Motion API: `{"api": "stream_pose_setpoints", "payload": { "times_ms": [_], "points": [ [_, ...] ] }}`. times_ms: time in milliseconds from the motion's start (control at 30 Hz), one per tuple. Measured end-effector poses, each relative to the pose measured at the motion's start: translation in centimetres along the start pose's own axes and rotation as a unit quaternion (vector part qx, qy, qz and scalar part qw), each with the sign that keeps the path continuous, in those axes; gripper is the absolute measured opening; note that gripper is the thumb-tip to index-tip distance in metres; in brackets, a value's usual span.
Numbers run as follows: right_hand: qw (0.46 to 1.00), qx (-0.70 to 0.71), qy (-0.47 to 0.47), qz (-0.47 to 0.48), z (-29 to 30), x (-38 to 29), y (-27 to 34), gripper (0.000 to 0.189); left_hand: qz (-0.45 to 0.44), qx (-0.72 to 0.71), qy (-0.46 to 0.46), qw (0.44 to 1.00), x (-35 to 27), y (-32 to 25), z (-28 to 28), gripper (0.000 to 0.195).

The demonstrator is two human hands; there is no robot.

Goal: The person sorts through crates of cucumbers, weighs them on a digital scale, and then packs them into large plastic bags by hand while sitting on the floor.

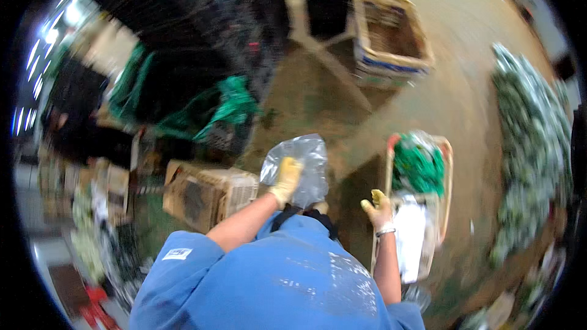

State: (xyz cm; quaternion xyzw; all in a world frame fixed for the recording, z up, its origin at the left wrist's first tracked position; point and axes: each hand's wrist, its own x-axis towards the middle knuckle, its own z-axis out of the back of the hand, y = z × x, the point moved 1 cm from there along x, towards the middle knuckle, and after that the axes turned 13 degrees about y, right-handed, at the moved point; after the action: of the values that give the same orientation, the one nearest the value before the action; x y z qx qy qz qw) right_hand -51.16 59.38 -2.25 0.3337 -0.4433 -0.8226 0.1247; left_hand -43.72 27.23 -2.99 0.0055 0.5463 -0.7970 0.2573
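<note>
My left hand [288,178], in a pale yellow glove, is closed on a clear plastic bag [313,165] that hangs in front of my body. My right hand [379,207], gloved too, has its thumb and fingers apart and holds nothing. Just right of it stands a crate [448,192] with crumpled green netting [418,165] inside. A white sheet-like thing [409,238] lies over a lighter crate nearest my right forearm.
Cardboard boxes [197,197] stand at my left. Further off is an open bin [392,66] with a pale rim. Green bundles in clear wrapping [527,156] line the right side. Green netting [234,103] hangs at a dark rack, upper left.
</note>
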Motion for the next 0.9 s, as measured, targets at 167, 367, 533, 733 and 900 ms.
{"api": "stream_pose_setpoints", "payload": {
  "times_ms": [167, 367, 533, 733, 900],
  "points": [
    [0.926, -0.283, 0.056, 0.242, -8.9, 5.8, 14.3, 0.075, -0.105, 0.158, 0.025, 0.981, -4.7, -10.5, 1.7, 0.030],
    [0.879, -0.428, -0.037, 0.205, -6.6, 10.4, 26.0, 0.037, 0.116, 0.299, -0.150, 0.935, -7.9, -6.9, 19.2, 0.016],
    [0.762, -0.195, -0.145, 0.600, -10.1, 3.1, 38.0, 0.046, -0.141, 0.398, -0.531, 0.735, -17.9, -9.3, 29.5, 0.035],
    [0.659, -0.613, 0.220, 0.376, -28.6, 9.7, 27.2, 0.044, 0.142, 0.445, -0.194, 0.863, -24.6, 10.4, 28.7, 0.038],
    [0.735, -0.397, 0.453, 0.309, -32.5, 10.1, 18.6, 0.044, 0.466, 0.200, 0.148, 0.849, -36.1, 23.7, 23.7, 0.040]
  ]
}}
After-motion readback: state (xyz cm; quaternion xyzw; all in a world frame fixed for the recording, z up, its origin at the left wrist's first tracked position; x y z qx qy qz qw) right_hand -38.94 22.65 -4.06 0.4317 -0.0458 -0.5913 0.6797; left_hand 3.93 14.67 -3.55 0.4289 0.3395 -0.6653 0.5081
